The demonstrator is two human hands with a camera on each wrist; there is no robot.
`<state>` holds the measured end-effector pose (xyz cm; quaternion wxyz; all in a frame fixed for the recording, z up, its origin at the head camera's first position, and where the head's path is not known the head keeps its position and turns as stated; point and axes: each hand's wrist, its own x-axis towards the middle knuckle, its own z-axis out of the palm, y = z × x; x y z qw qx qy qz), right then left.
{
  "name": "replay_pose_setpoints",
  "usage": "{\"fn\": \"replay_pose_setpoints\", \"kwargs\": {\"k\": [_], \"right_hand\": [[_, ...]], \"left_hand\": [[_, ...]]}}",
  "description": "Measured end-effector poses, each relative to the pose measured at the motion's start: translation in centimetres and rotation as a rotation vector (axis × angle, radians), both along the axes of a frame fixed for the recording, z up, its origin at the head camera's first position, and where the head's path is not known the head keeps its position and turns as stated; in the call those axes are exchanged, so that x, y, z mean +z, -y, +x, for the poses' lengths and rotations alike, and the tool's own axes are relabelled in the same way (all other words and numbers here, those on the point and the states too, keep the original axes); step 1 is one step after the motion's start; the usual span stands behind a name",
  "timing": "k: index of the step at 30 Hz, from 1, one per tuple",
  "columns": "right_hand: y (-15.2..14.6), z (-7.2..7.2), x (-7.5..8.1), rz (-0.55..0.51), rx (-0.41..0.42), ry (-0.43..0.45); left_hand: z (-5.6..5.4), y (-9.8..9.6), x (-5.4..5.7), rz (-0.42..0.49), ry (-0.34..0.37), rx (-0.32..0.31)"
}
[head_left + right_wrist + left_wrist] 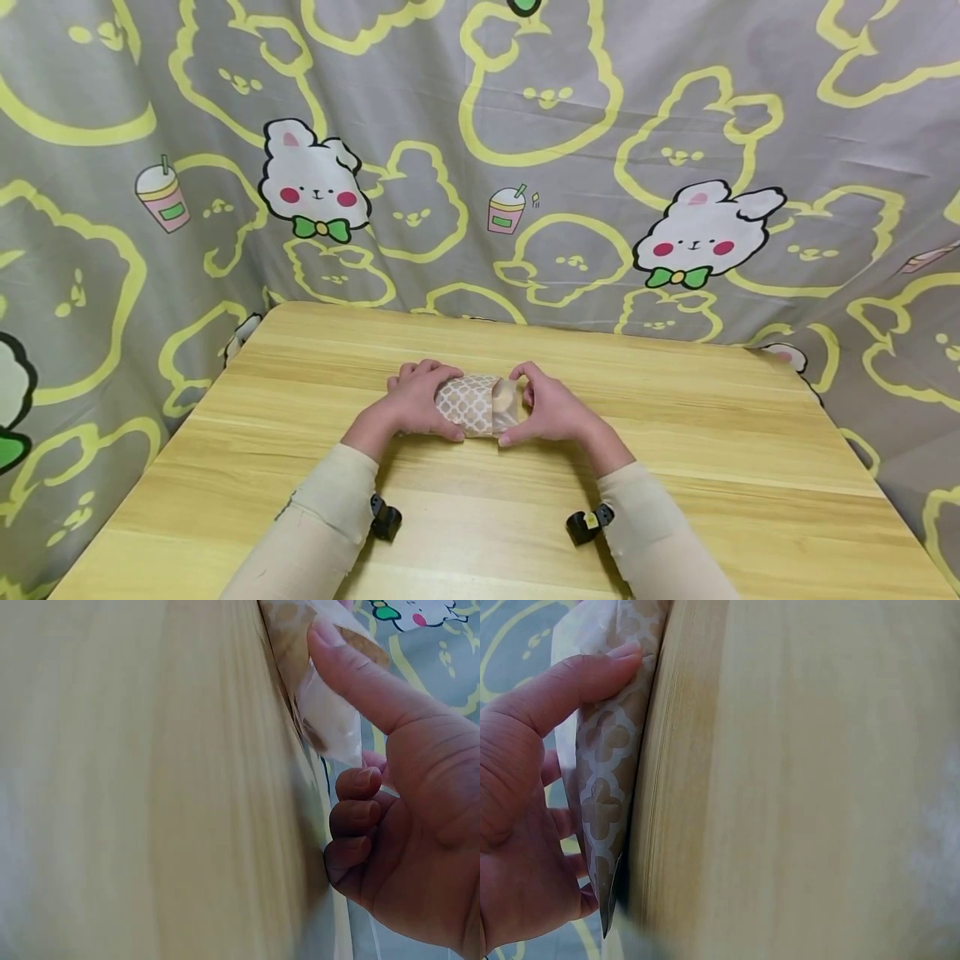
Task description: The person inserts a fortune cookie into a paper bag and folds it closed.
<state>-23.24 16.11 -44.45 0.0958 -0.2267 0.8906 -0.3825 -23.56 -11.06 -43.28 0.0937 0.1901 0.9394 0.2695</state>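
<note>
A brown paper bag with a white lattice print (471, 406) lies crosswise near the middle of the table. My left hand (414, 402) grips its left end, thumb along the near edge and fingers around the far side. In the left wrist view that thumb presses the printed paper (606, 787). From the bag's right end a clear plastic packet (507, 412) sticks out, something pale inside it. My right hand (553, 410) holds this end between thumb and index finger. The right wrist view shows the thumb by the packet (330, 712), with the other fingers curled in.
The wooden table (480, 517) has its far edge against a grey curtain (442, 108) printed with rabbits and cups. The curtain also hangs along the left and right sides. Small black cameras (386, 518) are strapped to both wrists over pale sleeves (330, 500).
</note>
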Motion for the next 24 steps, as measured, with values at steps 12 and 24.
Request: {"fn": "replay_pose_setpoints", "kwargs": {"k": [12, 24], "right_hand": [[-0.8, 0.3, 0.2, -0.062, 0.027, 0.061], [-2.1, 0.7, 0.1, -0.148, 0.044, 0.067]], "left_hand": [[0.2, -0.1, 0.1, 0.000, 0.007, 0.003], [0.2, 0.0, 0.0, 0.000, 0.008, -0.002]]}}
